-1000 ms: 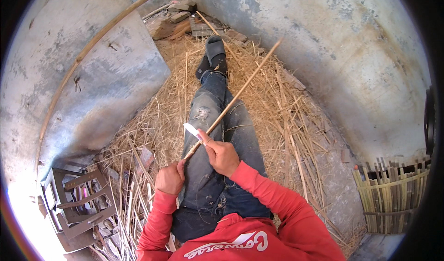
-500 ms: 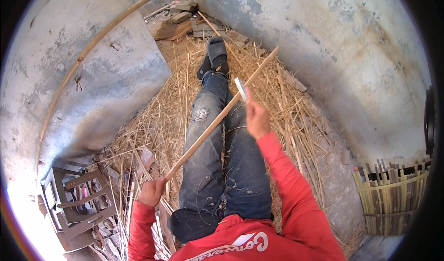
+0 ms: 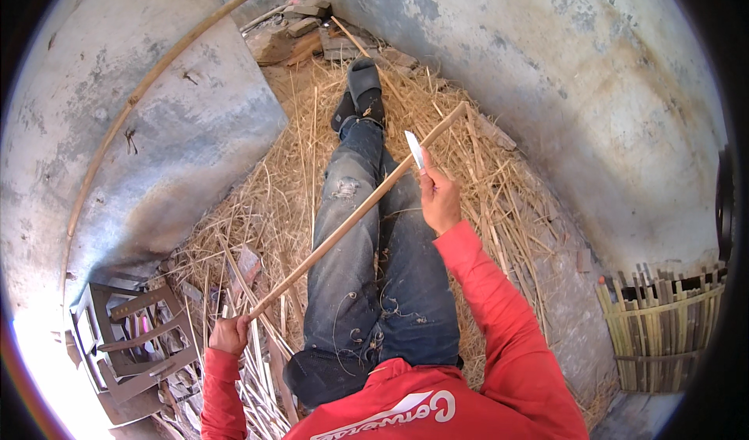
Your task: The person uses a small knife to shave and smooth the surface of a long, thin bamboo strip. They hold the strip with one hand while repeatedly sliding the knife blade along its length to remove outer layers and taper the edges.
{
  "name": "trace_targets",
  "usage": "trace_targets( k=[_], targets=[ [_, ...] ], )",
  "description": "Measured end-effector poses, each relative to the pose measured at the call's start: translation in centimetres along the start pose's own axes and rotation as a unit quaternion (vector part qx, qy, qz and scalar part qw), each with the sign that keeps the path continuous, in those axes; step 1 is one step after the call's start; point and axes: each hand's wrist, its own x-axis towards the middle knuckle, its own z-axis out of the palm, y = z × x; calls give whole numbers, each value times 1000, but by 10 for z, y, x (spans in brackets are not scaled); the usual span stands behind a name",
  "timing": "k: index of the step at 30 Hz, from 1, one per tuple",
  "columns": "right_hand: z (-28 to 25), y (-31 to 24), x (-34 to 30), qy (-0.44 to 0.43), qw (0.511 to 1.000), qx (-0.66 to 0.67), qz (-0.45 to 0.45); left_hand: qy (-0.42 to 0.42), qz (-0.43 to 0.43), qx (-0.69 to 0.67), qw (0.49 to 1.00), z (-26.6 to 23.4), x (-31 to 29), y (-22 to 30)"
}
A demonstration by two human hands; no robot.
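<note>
A long, pale strip of bamboo or wood (image 3: 335, 237) slants across my outstretched legs, low at the left and high at the right. Its near end is gripped in my left hand (image 3: 228, 335), beside my left knee and thigh. My right hand (image 3: 441, 200) is closed round the handle of a knife (image 3: 415, 150), whose pale blade lies across the strip near its far part. The handle is mostly hidden in my fingers. My legs in worn jeans (image 3: 343, 206) stretch forward beneath the strip.
Straw and shavings (image 3: 273, 182) cover the floor around my legs. A wooden frame (image 3: 144, 342) lies at the left, a slatted basket (image 3: 663, 331) stands at the right. Bricks (image 3: 304, 23) are piled in the far corner. A curved pole (image 3: 133, 101) leans along the left wall.
My left hand has moved down and left, drawing the strip back with it. My right hand has shifted slightly right and down, the knife still at the strip.
</note>
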Motion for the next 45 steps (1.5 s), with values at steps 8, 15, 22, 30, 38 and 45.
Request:
trace_targets(
  k=[8, 15, 22, 30, 38, 45],
  targets=[
    [3, -31, -30, -184, 981, 65, -22, -15, 26, -17, 999, 3, 27, 46],
    [37, -95, -88, -249, 961, 106, -66, 8, 47, -69, 996, 11, 61, 102],
    [17, -55, -36, -156, 987, 36, -21, -12, 34, -147, 988, 18, 53, 101],
    [12, -54, -18, -235, 968, -50, 67, 18, 28, -125, 992, 22, 64, 133],
    [31, -66, -69, -128, 984, 117, -32, 23, -9, -141, 990, 31, 84, 175],
    [31, -79, -86, -218, 964, 110, -105, 30, -4, -154, 988, 25, 79, 178]
  ],
)
